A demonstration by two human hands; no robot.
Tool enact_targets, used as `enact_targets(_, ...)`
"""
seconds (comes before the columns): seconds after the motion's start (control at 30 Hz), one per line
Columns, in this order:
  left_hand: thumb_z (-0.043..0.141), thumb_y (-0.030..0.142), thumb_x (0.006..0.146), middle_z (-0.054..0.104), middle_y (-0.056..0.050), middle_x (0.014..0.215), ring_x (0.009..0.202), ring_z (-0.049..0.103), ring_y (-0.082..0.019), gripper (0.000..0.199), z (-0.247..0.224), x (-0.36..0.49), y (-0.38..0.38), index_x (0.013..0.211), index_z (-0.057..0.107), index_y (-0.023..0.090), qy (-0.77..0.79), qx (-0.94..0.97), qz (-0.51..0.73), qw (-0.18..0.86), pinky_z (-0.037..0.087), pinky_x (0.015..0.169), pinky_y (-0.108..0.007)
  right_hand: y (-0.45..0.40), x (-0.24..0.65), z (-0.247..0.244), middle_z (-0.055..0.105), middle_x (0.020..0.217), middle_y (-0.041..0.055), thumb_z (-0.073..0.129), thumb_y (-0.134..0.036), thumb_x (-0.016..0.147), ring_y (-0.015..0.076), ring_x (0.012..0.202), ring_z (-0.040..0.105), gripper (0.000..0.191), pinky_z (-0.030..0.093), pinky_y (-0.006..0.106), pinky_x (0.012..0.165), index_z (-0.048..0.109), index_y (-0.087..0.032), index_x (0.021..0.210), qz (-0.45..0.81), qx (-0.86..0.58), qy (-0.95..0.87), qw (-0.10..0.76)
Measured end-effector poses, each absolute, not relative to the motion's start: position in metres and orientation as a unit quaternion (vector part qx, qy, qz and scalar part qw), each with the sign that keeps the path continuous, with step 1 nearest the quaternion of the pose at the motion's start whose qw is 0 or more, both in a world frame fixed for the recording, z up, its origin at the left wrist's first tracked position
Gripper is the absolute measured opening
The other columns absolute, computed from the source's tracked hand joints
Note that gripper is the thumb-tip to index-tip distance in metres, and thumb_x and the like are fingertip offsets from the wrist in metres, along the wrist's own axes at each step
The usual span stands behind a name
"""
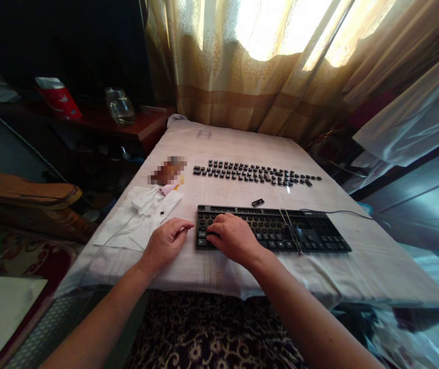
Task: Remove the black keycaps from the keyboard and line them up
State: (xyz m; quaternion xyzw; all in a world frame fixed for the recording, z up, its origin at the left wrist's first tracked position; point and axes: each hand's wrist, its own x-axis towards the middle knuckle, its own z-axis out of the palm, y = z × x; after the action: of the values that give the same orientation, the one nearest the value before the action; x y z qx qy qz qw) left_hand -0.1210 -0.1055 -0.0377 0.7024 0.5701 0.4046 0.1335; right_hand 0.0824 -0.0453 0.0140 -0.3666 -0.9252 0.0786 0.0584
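Note:
A black keyboard [307, 231] lies on the cloth-covered table, with several keycaps off its upper rows. My right hand [234, 238] is over its left part, fingers bent down on the keys; whatever is under the fingertips is hidden. My left hand [166, 240] rests on the cloth just left of the keyboard, thumb and fingers close together near its edge; nothing can be made out between them. Loose black keycaps [242, 172] lie in rows behind the keyboard. Thin metal wires [291, 225] lie across the keyboard. A small black piece [258, 202] sits just behind it.
White cloths or tissues [121, 225] lie at the left with a small black bit [162, 212] on them. A blurred brown item [167, 170] is behind. A glass jar [120, 107] and a red packet [60, 100] stand on a side cabinet. The keyboard's cable runs right.

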Motion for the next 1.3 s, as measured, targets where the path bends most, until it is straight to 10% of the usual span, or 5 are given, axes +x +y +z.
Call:
enact_targets(0.77,0.054,0.027,0.091,0.073,-0.002,0.098,0.087,0.071,-0.014,0.024,-0.035,-0.123,-0.107,0.101,0.075,0.025,0.524,0.751,0.373,0.150,0.056,0.080,-0.023,-0.015,0.189,0.009,0.076,0.096,0.0048,0.057,-0.025,0.089,0.0223,0.092,0.069,0.019,0.051,0.032,0.083,0.075,-0.024,0.094,0.043,-0.536,-0.808,0.243)
enact_targets(1.3,0.052,0.023,0.089,0.073,-0.002,0.095,0.085,0.071,-0.014,0.025,-0.033,-0.121,-0.106,0.100,0.075,0.025,0.514,0.762,0.366,0.143,0.056,0.078,-0.022,0.000,0.249,0.005,0.075,0.099,0.0070,0.061,-0.048,0.087,0.0259,0.090,0.070,0.040,0.048,0.032,0.071,0.068,-0.021,0.116,0.035,-0.707,-0.704,0.057)
